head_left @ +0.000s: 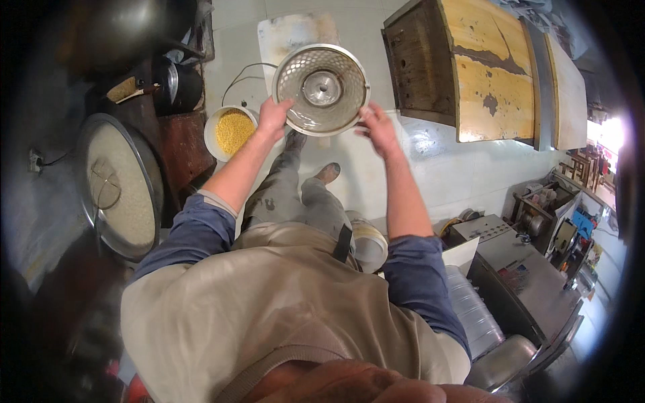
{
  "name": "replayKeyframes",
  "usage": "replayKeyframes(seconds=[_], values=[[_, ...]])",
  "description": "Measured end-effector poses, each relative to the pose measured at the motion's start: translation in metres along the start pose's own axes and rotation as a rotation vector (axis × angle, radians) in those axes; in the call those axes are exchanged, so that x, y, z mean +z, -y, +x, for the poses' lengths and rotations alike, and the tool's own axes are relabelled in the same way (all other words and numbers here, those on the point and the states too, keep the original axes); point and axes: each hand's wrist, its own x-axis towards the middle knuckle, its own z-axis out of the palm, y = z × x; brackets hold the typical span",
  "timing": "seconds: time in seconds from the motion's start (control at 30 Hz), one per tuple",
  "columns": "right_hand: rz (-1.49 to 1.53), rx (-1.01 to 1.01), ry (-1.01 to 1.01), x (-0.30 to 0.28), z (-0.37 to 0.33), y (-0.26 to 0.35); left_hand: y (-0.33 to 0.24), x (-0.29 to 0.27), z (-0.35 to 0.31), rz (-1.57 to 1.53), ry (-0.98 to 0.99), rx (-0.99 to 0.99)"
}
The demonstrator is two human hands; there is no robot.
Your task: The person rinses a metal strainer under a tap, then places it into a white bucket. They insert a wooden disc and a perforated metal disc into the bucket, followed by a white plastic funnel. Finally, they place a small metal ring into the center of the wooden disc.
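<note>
Between both hands [273, 117] [379, 130], perforated basket [316, 95]

head-worn fisheye | facing down | torso [295, 302] close, hands [273, 117] beyond, floor [366, 171] farthest

Left hand [273, 118] grips a perforated metal basket [322, 89]; right hand [380, 130] touches its right side; a yellow-filled bucket [210, 137] stands left.

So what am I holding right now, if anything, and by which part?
A perforated metal basket: your left hand grips its lower-left rim; your right hand is at the lower-right rim, its grip unclear.
</note>
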Motion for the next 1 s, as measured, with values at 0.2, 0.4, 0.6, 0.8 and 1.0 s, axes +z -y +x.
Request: replayKeyframes(seconds=[0.2,0.4,0.6,0.8,1.0], values=[[-0.299,-0.068,-0.178,0.041,0.019,-0.039,0.023,0.004,-0.030,-0.022,0.098,-0.130],[-0.908,-0.243,0.142,0.003,0.038,0.056,-0.051,-0.033,0.013,0.383,0.142,-0.127],[-0.605,-0.420,0.086,0.020,0.065,0.058,-0.048,-0.047,0.030,0.520,0.222,-0.006],[-0.413,-0.113,-0.038,0.010,0.054,0.009,0.005,-0.044,0.013,0.236,0.047,-0.121],[-0.688,-0.249,-0.171,0.007,0.083,-0.007,0.037,-0.041,0.021,0.518,0.029,0.180]])
